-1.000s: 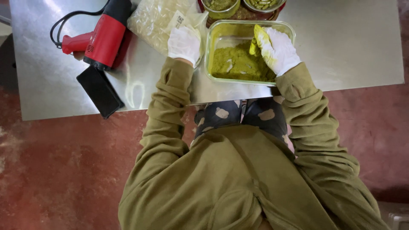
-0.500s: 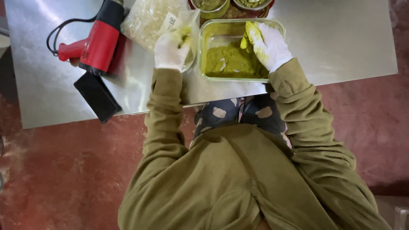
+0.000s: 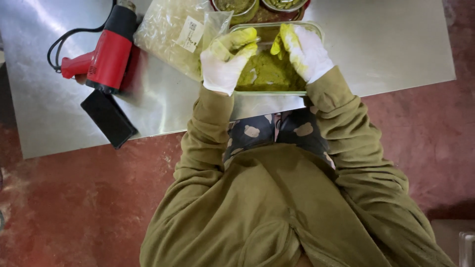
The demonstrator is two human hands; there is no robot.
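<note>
**Both gloved hands at the tray of green paste**

Head view: we are looking straight down over an olive-green top at a metal worktop (image 3: 376, 54). Both of our arms are reaching forward, elbows bent and tucked near the body, the sleeves running up to white gloves smeared yellow-green at the fingers.

Our left hand (image 3: 225, 59) is hovering at the left edge of a clear rectangular tray (image 3: 311, 29) that is holding green paste (image 3: 267, 71). Its fingers are curling loosely, and it seems to be pinching the corner of a small clear bag (image 3: 216, 25) between thumb and fingers, though we cannot tell how firmly. Our right hand (image 3: 307, 52) is resting over the right side of the tray, fingers together and bent downward toward the paste, with nothing gripped that we can make out.

The tray is sitting at the near edge of the worktop, directly in front of us, between the two hands. Just beyond it two round bowls (image 3: 237, 6) with green contents are showing at the top edge. To the left of the left hand a large clear bag of pale contents (image 3: 170, 37) is lying flat, and further left a red and black heat gun (image 3: 109, 54) is lying on its side with its black cord looping away. A flat black phone-like slab (image 3: 109, 118) is lying near the worktop's near edge. Below, the floor (image 3: 74, 207) is reddish.
</note>
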